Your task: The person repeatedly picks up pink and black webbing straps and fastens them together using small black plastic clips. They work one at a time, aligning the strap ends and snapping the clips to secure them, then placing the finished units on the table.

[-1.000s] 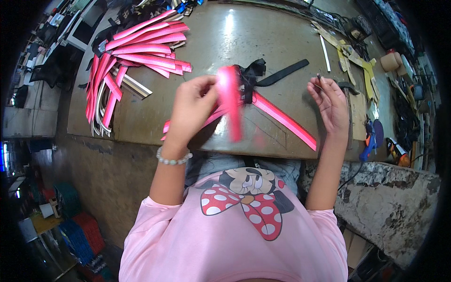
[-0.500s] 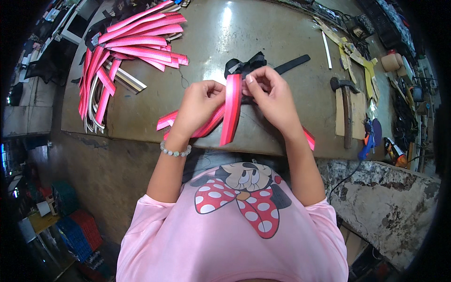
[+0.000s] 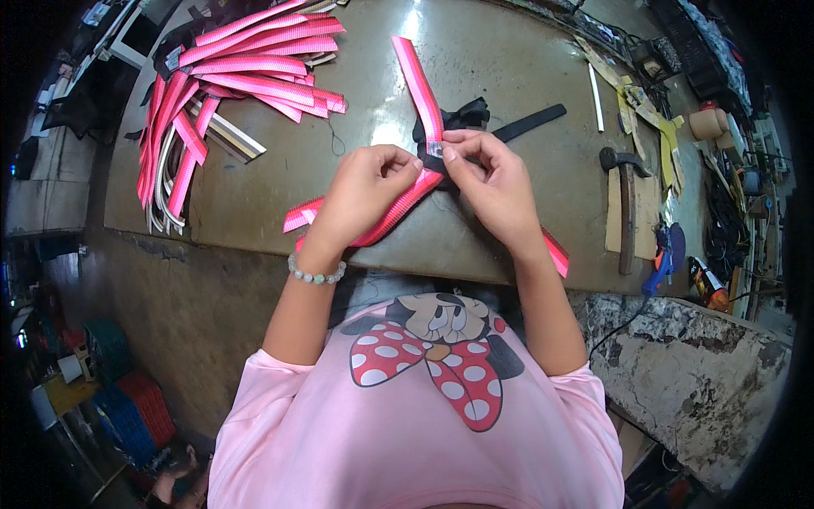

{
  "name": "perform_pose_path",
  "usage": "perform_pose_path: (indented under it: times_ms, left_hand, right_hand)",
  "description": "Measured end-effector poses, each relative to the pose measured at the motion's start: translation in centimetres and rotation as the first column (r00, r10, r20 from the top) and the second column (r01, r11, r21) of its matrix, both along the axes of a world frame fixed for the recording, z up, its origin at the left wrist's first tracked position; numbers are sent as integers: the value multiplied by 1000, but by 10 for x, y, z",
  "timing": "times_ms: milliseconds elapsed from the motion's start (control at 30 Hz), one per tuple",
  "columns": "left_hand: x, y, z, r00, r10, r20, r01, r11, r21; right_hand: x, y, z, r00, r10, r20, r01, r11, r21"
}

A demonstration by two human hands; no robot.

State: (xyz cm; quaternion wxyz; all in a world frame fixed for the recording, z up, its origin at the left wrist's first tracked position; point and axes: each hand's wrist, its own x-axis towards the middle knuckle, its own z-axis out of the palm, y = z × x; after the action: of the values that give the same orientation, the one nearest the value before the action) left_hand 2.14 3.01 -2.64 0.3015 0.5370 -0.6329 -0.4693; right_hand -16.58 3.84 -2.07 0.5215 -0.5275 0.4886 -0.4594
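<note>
Close together over the near part of the table, my two hands work on a pink-and-red webbing strap (image 3: 415, 81). It points away from me, its lower end at a small grey-silver piece (image 3: 435, 149). My right hand (image 3: 494, 176) pinches that end between thumb and forefinger. My left hand (image 3: 370, 188) is closed, thumb against fingers, just beside it; what its fingertips hold is hidden. Another pink strap length (image 3: 403, 209) runs beneath my left hand. Black webbing with a bow-like loop (image 3: 466, 116) lies behind, partly covered, and a flat black strap end (image 3: 530, 124) sticks out rightward.
A bundle of pink straps (image 3: 254, 85) spreads over the table's far left, with white and brown strips beside it. On the right, a hammer (image 3: 627, 204) lies on a cardboard piece (image 3: 646, 222), near blue-handled scissors (image 3: 661, 270) and yellow strips (image 3: 670, 140).
The pink strap has flipped from hanging toward me to pointing away. My right hand has come slightly nearer to me, and my left fingers have left the strap's upper part.
</note>
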Motion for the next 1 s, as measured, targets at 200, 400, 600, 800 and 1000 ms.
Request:
perform_pose_path:
  times_ms: [200,400,600,800,1000]
  left_hand:
    - [6,2,2,1000,0,-29,1,999,51]
    - [10,3,-6,999,7,-46,-4,997,73]
    - [9,5,-6,995,25,-95,-18,997,73]
    - [7,6,-4,995,45,-87,-41,998,51]
    - [5,10,5,996,84,20,-84,996,2]
  right_hand:
    - [-1,-1,-4,978,12,-207,-31,996,-89]
    - [2,-3,8,883,42,-467,-95,991,-90]
    - [9,-7,8,834,18,-552,-146,971,-188]
    - [17,1,12,747,-24,-665,-164,962,-219]
    - [6,-6,4,970,-5,-245,9,1000,16]
